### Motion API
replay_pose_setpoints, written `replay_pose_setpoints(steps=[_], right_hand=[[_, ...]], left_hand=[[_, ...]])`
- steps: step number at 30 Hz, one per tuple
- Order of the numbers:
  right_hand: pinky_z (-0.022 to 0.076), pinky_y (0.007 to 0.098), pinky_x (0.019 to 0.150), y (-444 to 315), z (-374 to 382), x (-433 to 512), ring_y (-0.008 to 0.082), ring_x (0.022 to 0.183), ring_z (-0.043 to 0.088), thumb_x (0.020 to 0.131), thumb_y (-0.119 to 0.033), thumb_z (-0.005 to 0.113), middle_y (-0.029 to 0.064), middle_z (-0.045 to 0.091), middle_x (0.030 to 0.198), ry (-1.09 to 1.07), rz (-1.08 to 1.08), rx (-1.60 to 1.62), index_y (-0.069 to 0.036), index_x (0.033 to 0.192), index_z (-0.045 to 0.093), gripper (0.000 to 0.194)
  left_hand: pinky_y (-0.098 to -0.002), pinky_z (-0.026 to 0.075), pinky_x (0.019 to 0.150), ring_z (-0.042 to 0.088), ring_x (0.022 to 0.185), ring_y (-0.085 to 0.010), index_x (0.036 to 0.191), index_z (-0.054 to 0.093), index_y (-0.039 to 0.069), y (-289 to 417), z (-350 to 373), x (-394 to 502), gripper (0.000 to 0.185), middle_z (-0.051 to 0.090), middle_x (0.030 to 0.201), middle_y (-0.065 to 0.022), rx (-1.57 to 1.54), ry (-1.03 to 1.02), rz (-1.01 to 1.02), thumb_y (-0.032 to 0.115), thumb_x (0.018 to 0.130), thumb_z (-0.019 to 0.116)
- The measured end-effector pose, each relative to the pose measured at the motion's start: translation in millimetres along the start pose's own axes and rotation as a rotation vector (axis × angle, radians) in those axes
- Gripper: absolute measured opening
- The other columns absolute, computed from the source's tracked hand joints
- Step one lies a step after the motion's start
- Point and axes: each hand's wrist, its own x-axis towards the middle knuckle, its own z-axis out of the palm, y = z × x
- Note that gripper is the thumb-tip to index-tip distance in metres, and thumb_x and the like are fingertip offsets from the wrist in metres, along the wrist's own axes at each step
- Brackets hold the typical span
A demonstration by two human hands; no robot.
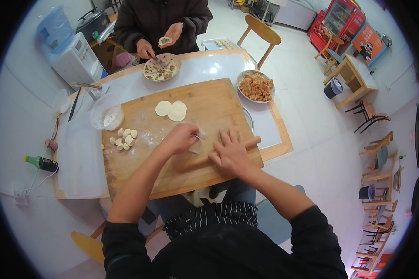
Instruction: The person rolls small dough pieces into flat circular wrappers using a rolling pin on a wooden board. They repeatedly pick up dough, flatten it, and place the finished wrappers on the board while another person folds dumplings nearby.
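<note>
My left hand pinches the edge of a thin dough wrapper above the wooden board. Across a wooden rolling pin lies my right hand, palm down with fingers spread; the pin's near end is blurred. Two flat round dough wrappers overlap slightly farther up the board. Several small dough pieces sit in a cluster at the left, with flour dusted around them.
Across the table, a person holds a filled wrapper and a utensil over a plate of filling. A bowl of meat filling stands at the right corner. Left of the board are a flour tub and a green bottle.
</note>
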Motion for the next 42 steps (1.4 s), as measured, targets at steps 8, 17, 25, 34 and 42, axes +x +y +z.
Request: replay_pose_setpoints(steps=[8,17,25,34,42], right_hand=[[0.0258,0.0736,0.123,8.6,-2.7,11.5,0.0553,0.153,0.036,0.105,-0.046,0.06,0.0287,0.043,0.165,-0.08,-0.009,0.037,-0.009,0.12,0.07,0.041],[0.026,0.0729,0.123,18.4,14.8,103.8,0.057,0.154,0.032,0.107,-0.043,0.057,0.0289,0.042,0.165,0.078,0.096,0.062,-0.008,0.127,0.068,0.042],[0.0242,0.0733,0.123,-4.2,-2.6,-35.0,0.055,0.155,0.033,0.102,-0.044,0.066,0.0292,0.044,0.165,0.061,-0.007,0.027,-0.007,0.119,0.068,0.041],[0.0241,0.072,0.124,9.1,8.7,37.1,0.0537,0.154,0.033,0.105,-0.044,0.06,0.0266,0.042,0.165,-0.011,0.059,-0.002,-0.012,0.127,0.07,0.04],[0.0235,0.0715,0.125,15.5,17.0,88.4,0.0557,0.157,0.028,0.105,-0.042,0.059,0.0288,0.037,0.169,0.092,0.116,0.035,-0.01,0.127,0.07,0.04]], left_hand=[[-0.0483,0.058,0.086,0.073,0.097,-0.0426,0.102,0.071,-0.003,2.8,13.4,-11.9,0.019,0.076,0.098,-0.0235,-0.01,0.05,-0.146,0.01,0.088,0.07],[-0.0431,0.058,0.079,0.073,0.084,-0.0373,0.097,0.073,-0.004,-5.2,0.8,13.4,0.021,0.075,0.087,-0.0221,-0.037,-0.08,-0.184,0.014,0.087,0.073],[-0.0433,0.059,0.078,0.073,0.083,-0.0355,0.101,0.073,-0.003,12.0,2.7,-4.4,0.019,0.075,0.093,-0.0224,-0.229,0.094,-0.096,0.011,0.087,0.074],[-0.0414,0.06,0.075,0.077,0.082,-0.0317,0.094,0.069,-0.003,-0.7,27.8,-16.5,0.02,0.078,0.09,-0.0197,0.006,0.16,-0.117,0.013,0.087,0.077],[-0.0417,0.061,0.078,0.077,0.084,-0.0324,0.102,0.075,-0.005,-5.5,11.2,17.6,0.026,0.079,0.091,-0.0195,0.014,-0.05,-0.134,0.015,0.086,0.078]])
